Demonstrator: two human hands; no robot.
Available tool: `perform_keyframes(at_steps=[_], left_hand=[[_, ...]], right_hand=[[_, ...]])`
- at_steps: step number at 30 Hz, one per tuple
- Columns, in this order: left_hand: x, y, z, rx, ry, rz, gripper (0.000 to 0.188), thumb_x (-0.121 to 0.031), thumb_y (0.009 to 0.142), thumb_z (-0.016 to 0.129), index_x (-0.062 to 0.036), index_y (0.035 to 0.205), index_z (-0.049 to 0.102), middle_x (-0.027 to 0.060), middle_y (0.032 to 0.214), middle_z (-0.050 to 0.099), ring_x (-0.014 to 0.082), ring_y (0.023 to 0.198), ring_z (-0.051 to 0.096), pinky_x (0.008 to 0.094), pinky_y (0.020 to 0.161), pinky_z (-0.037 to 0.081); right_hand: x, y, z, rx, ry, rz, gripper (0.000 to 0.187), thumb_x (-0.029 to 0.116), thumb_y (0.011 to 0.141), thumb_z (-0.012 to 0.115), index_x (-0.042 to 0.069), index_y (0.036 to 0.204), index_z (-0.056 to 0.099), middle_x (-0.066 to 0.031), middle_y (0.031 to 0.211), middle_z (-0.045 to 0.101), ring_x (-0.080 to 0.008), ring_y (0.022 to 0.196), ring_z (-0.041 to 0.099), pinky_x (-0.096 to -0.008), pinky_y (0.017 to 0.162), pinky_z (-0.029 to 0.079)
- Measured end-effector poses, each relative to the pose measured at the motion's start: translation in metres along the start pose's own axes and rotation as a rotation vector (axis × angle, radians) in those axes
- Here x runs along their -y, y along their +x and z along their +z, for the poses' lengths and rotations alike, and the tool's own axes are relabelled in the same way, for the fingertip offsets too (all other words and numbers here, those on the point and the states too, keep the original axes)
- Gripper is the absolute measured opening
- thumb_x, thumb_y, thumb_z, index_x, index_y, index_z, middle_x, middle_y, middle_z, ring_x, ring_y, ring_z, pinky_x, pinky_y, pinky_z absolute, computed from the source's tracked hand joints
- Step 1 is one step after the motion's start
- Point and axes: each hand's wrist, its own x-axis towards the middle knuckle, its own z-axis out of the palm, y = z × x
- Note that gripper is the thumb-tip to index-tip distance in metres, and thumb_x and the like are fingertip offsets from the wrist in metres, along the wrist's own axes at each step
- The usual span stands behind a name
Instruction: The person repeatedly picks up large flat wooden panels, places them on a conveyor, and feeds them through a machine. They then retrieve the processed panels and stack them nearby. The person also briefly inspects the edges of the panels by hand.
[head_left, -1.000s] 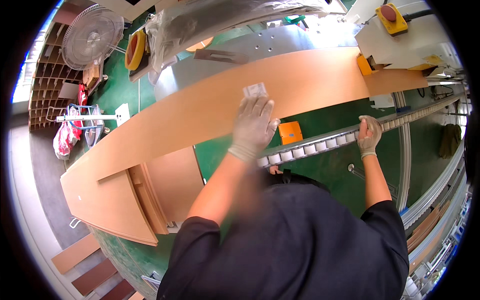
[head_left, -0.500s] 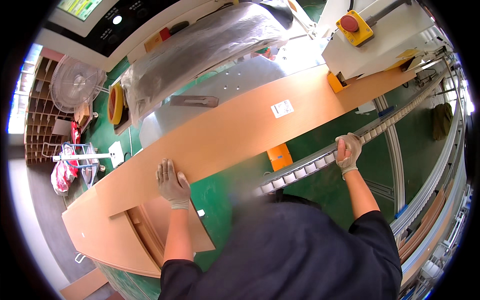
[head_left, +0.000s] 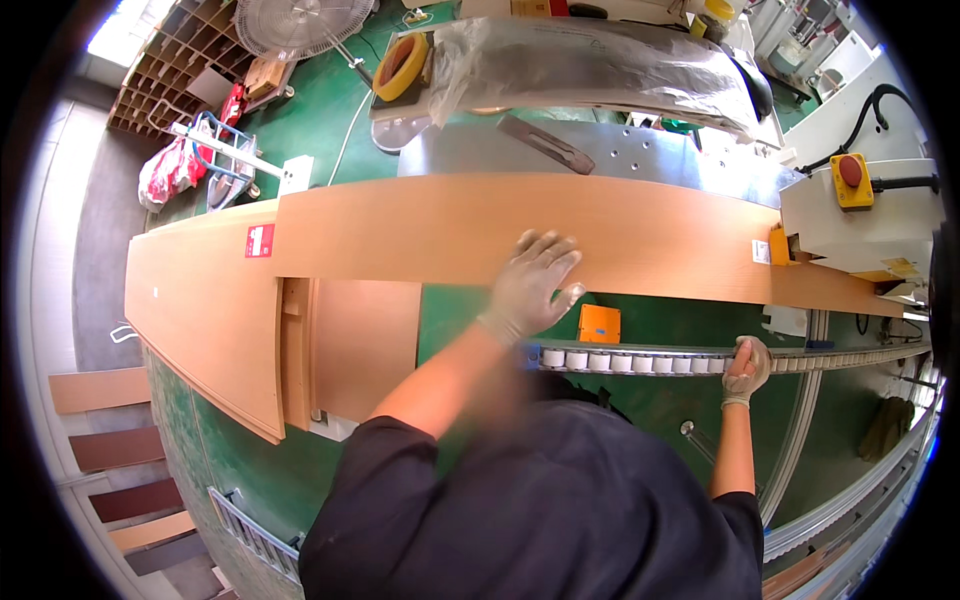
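Fingers of the left hand [head_left: 535, 280] are spreading flat, palm down, on the near edge of the long tan laminate board [head_left: 560, 235], pressing rather than pinching it. That board is lying across the green machine table [head_left: 470, 320], its long axis running left to right, from a wider stack of panels [head_left: 205, 310] at the left toward the white control box with a red button [head_left: 865, 215] at the right. The right hand [head_left: 745, 368] is curling closed around the roller rail [head_left: 640, 358], well apart from the board and nearer the body; how tightly it is gripping is hard to judge, since the glove is small in view. So the board is sitting just ahead of the left hand, which is the nearer one, with most of its length reaching out to either side. An orange block [head_left: 600, 322] is resting between board and rail.
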Motion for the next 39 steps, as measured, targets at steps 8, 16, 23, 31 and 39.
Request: perform_keyframes(at_steps=[8, 16, 23, 31, 39], left_hand=[[0.139, -0.094, -0.086, 0.023, 0.33, -0.191, 0.053, -0.023, 0.081, 0.061, -0.0029, 0.129, 0.054, 0.0183, 0.135, 0.053, 0.0378, 0.128, 0.046, 0.0481, 0.11, 0.035], [0.113, -0.078, -0.053, -0.047, 0.409, -0.259, 0.057, -0.027, 0.081, 0.057, -0.0029, 0.132, 0.052, 0.0173, 0.138, 0.053, 0.0383, 0.129, 0.047, 0.0495, 0.11, 0.033], [0.05, -0.032, -0.035, 0.065, 0.294, -0.227, 0.057, -0.032, 0.08, 0.063, -0.0029, 0.128, 0.054, 0.0162, 0.136, 0.053, 0.0371, 0.129, 0.047, 0.0498, 0.11, 0.034], [0.095, -0.03, -0.078, 0.457, 0.307, 0.072, 0.069, -0.047, 0.081, 0.066, -0.0028, 0.132, 0.05, 0.0185, 0.143, 0.044, 0.0386, 0.136, 0.037, 0.0516, 0.114, 0.027], [0.067, -0.005, -0.026, 0.386, 0.244, 0.288, 0.076, -0.067, 0.089, 0.045, -0.0029, 0.129, 0.053, 0.0196, 0.14, 0.047, 0.0386, 0.134, 0.04, 0.0522, 0.114, 0.026]], right_hand=[[-0.006, -0.001, 0.003, -0.03, 0.009, 0.014, 0.028, 0.018, 0.094, 0.048, 0.003, 0.077, 0.065, -0.0091, 0.067, 0.058, -0.0262, 0.064, 0.057, -0.0374, 0.064, 0.046], [0.007, 0.004, -0.002, 0.019, 0.003, -0.064, 0.024, 0.014, 0.09, 0.047, 0.005, 0.075, 0.063, -0.0103, 0.068, 0.059, -0.0306, 0.065, 0.056, -0.0405, 0.069, 0.046], [0.001, 0.003, -0.001, 0.009, -0.008, -0.03, 0.026, 0.014, 0.093, 0.047, 0.003, 0.081, 0.066, -0.013, 0.076, 0.064, -0.0313, 0.072, 0.061, -0.0397, 0.071, 0.049], [0.002, 0.011, 0.0, 0.007, -0.041, 0.054, 0.022, 0.014, 0.09, 0.052, 0.004, 0.077, 0.067, -0.012, 0.074, 0.064, -0.0323, 0.073, 0.062, -0.0424, 0.075, 0.049], [0.002, 0.001, -0.001, -0.062, 0.013, 0.015, 0.02, 0.015, 0.086, 0.053, 0.007, 0.077, 0.069, -0.0093, 0.075, 0.066, -0.0306, 0.076, 0.063, -0.0451, 0.089, 0.048]])
